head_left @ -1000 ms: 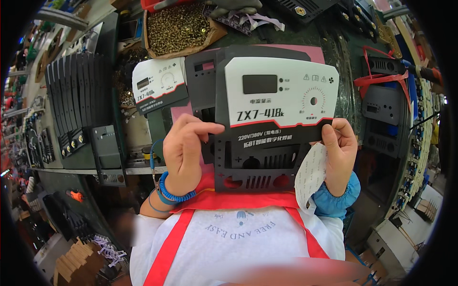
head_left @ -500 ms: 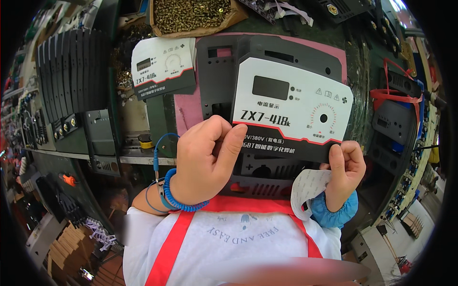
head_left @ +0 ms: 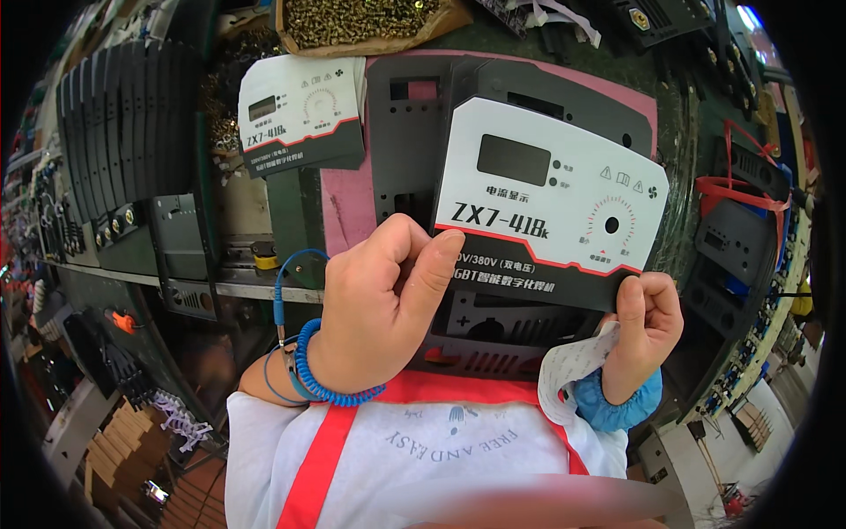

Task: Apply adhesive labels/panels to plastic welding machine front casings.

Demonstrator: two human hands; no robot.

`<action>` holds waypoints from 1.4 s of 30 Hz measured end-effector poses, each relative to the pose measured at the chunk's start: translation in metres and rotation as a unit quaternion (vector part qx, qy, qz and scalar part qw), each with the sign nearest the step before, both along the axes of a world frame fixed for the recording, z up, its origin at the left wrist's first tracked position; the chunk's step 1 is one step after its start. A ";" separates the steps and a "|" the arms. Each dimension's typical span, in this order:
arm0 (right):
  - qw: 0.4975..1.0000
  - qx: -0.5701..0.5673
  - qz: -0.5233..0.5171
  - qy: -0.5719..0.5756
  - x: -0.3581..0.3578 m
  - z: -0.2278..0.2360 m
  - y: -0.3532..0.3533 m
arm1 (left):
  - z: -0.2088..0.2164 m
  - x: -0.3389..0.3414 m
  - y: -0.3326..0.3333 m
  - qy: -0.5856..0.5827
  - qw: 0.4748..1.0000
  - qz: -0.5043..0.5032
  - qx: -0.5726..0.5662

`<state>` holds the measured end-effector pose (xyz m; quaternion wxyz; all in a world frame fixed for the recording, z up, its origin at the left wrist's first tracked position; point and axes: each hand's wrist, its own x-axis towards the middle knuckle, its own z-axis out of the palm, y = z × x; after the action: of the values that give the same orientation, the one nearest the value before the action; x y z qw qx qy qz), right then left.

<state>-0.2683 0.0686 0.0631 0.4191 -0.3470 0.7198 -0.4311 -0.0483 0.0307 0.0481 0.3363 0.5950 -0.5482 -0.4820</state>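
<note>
Head view: front-panel sheet [head_left: 551, 207], thin, smooth, matte; white upper field over black lower band, divided by a stepped red line; top corners cut at a slant, dark rectangular window, small round hole at right. It is between the hands, tilted, its right side lower. Left hand [head_left: 388, 286]: thumb and curled fingers pinching the lower left edge. Right hand [head_left: 648, 322]: thumb against bent fingers, nipping the lower right corner; a limp, curling whitish strip [head_left: 568, 366] hangs just below it. Behind the sheet, a dark rigid panel [head_left: 590, 115] with slots and round cutouts (whether the two touch, cannot tell). Beneath, a flat pink mat [head_left: 342, 212] on the green counter [head_left: 295, 212]. Left of the mat, similar sheets [head_left: 304, 106] lie stacked, slightly fanned; beyond, a worn cardboard box [head_left: 441, 37] of brassy, grainy screws [head_left: 361, 22].
</note>
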 end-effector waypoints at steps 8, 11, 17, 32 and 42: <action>1.000 0.013 -0.017 0.018 0.002 0.000 0.001 | 0.001 0.000 -0.002 0.001 1.000 0.002 0.010; 0.999 0.016 -0.019 0.030 0.003 0.001 0.000 | 0.001 0.000 -0.002 0.009 1.000 0.004 0.022; 0.999 0.019 -0.033 0.034 0.005 0.001 0.000 | -0.001 0.001 -0.002 0.024 0.999 0.008 0.027; 1.000 0.022 -0.009 0.002 0.003 0.004 0.000 | -0.001 0.001 -0.002 0.007 0.998 0.019 0.059; 1.000 -0.001 0.011 -0.021 -0.005 -0.003 0.002 | 0.005 -0.002 0.001 0.000 0.994 0.050 0.101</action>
<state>-0.2732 0.0703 0.0597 0.4386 -0.3463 0.7064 -0.4343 -0.0505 0.0320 0.0526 0.2986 0.6524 -0.4662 -0.5176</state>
